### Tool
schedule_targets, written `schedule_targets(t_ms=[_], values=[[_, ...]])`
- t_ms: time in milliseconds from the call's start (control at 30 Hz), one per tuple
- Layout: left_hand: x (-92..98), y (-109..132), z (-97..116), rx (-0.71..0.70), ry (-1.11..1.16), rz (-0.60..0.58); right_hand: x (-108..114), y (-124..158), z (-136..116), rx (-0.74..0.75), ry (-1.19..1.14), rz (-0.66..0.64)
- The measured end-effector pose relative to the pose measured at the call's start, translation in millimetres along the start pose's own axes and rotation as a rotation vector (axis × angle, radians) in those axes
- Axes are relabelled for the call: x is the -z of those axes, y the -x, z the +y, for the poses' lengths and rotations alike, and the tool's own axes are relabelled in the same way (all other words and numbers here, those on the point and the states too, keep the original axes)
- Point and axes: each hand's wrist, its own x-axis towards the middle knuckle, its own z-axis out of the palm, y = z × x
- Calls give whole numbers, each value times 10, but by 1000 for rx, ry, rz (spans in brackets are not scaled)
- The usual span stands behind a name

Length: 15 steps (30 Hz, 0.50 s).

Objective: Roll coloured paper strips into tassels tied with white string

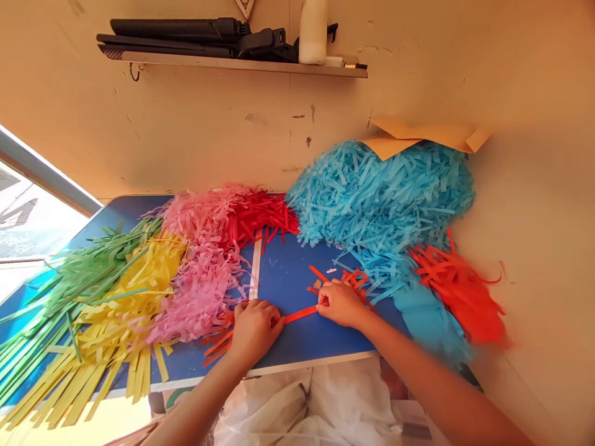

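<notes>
A narrow red paper strip stretches between my two hands, low over the blue tabletop. My left hand pinches its left end, and my right hand pinches the other end. Loose orange-red strips lie beside and partly beneath my left hand. Behind my right hand is another small bunch of orange-red strips, partly covered by that hand. The pink-violet shredded paper lies just left of my left hand.
Blue shredded paper is heaped at the back right, under orange sheets. Red strips hang at the right edge. Yellow and green strips spread left on the blue table. A wall shelf holds black items and a white bottle.
</notes>
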Motion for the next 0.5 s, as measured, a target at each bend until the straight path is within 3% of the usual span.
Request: schedule_targets(t_ms=[100, 233, 333, 500], values=[[-16, 23, 23, -118, -42, 66, -4, 33, -74, 18, 65, 58], [-60, 55, 60, -328, -130, 106, -49, 112, -136, 415, 175, 76], [-71, 53, 70, -381, -148, 141, -115, 109, -127, 628, 244, 130], [-35, 23, 128, -390, -138, 158, -196, 22, -134, 727, 423, 231]])
